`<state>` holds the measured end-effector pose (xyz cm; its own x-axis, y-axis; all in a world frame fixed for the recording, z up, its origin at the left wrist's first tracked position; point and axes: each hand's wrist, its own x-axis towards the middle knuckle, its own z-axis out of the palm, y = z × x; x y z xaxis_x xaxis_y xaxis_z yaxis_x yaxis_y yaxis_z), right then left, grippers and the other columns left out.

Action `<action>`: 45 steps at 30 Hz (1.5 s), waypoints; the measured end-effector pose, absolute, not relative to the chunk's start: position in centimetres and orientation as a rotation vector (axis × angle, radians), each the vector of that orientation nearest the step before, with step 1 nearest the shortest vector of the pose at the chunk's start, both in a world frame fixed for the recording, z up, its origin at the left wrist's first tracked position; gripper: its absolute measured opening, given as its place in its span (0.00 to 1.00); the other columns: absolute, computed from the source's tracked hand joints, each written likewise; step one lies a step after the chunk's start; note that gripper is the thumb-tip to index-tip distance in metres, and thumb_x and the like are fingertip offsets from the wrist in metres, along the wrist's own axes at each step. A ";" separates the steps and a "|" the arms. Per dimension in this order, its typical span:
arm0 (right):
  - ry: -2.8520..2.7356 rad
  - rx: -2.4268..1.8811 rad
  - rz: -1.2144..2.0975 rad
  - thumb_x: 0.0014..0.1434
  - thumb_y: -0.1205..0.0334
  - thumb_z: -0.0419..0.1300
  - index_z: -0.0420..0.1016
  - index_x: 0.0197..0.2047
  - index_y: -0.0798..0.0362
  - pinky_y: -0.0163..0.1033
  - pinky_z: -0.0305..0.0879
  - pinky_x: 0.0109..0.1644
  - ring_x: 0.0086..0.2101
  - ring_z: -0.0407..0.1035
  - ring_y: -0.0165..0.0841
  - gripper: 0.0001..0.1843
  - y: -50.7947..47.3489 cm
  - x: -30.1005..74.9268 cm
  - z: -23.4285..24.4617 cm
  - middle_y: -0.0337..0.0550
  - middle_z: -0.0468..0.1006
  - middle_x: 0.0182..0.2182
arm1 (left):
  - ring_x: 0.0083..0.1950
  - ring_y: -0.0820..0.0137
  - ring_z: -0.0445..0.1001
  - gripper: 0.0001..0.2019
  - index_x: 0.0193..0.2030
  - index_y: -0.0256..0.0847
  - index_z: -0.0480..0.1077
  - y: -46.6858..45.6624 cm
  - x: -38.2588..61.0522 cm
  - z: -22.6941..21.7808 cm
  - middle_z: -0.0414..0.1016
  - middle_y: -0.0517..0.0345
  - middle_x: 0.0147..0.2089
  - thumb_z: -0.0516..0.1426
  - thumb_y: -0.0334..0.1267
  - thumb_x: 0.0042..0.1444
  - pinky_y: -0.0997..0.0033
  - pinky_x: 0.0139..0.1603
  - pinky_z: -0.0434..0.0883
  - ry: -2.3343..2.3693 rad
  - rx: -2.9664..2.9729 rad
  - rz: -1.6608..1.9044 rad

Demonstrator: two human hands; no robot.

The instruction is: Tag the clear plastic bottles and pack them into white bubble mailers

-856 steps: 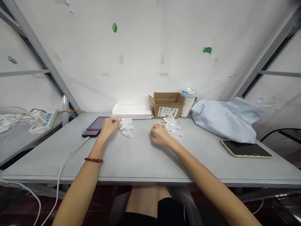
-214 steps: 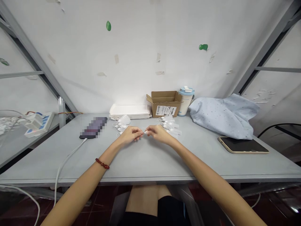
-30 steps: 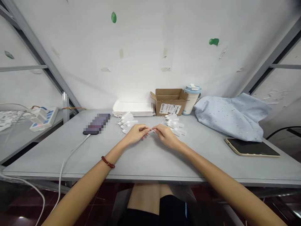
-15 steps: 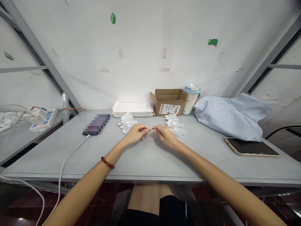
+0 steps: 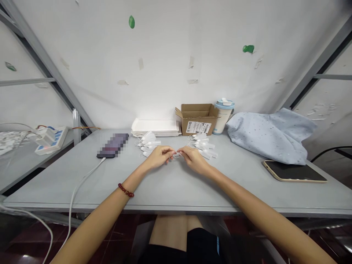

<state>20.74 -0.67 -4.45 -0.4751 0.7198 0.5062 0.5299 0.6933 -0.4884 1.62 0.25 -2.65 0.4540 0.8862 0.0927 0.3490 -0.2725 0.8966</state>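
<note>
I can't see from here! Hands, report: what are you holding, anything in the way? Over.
Left hand and right hand fingertips together, both pinching one small white piece. Mid-table. Left tag pile and right tag pile close behind, not blocking. Over.

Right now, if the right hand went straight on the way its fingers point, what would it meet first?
The right hand points left, toward the left hand. It would first meet the small white piece that both hands pinch, then, probably, the left hand just behind it.

L grip [image 5: 158,157], R grip [image 5: 193,159]: pinched, tip-to-tip.
</note>
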 end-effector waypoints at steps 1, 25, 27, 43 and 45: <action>-2.193 -0.951 0.347 0.64 0.68 0.47 0.73 0.42 0.55 0.36 0.61 0.38 0.32 0.67 0.31 0.14 -0.7 20.7 -4.4 0.43 0.73 0.30 | 0.22 0.77 0.64 0.17 0.33 0.36 0.71 0.2 1.6 -2.6 0.71 0.58 0.27 0.55 0.50 0.53 0.75 0.23 0.64 1.045 1.838 0.769; -2.226 -0.977 0.420 0.61 0.71 0.48 0.68 0.43 0.55 0.33 0.59 0.34 0.28 0.67 0.30 0.11 -1.5 20.6 -4.3 0.42 0.76 0.29 | 0.23 0.75 0.64 0.12 0.27 0.37 0.68 -0.6 1.9 -2.8 0.65 0.63 0.21 0.53 0.43 0.54 0.74 0.27 0.63 1.012 1.965 0.685; -2.222 -0.969 0.435 0.61 0.71 0.48 0.67 0.43 0.54 0.33 0.59 0.34 0.28 0.67 0.30 0.10 -1.5 20.5 -4.3 0.41 0.76 0.29 | 0.23 0.75 0.64 0.11 0.27 0.37 0.68 -0.7 2.1 -2.6 0.66 0.62 0.22 0.53 0.42 0.54 0.74 0.27 0.63 1.029 1.936 0.679; -2.150 -1.081 0.341 0.60 0.65 0.54 0.70 0.45 0.56 0.38 0.63 0.37 0.32 0.69 0.33 0.11 -0.1 21.6 -4.0 0.47 0.76 0.35 | 0.22 0.75 0.63 0.14 0.27 0.36 0.71 0.4 0.9 -1.4 0.66 0.61 0.20 0.55 0.46 0.52 0.75 0.24 0.60 1.181 1.776 0.933; -2.154 -1.070 0.290 0.60 0.66 0.53 0.70 0.45 0.56 0.38 0.63 0.38 0.33 0.69 0.34 0.11 0.0 21.6 -4.2 0.48 0.76 0.35 | 0.22 0.75 0.63 0.14 0.26 0.35 0.71 0.4 0.9 -1.5 0.66 0.60 0.20 0.55 0.46 0.52 0.75 0.24 0.60 1.167 1.775 0.932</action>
<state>21.56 -0.04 -4.16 -0.4103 0.7671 0.4931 0.6094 0.6329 -0.4776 0.94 0.43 -1.54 0.3032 0.9414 0.1478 0.3530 -0.2550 0.9002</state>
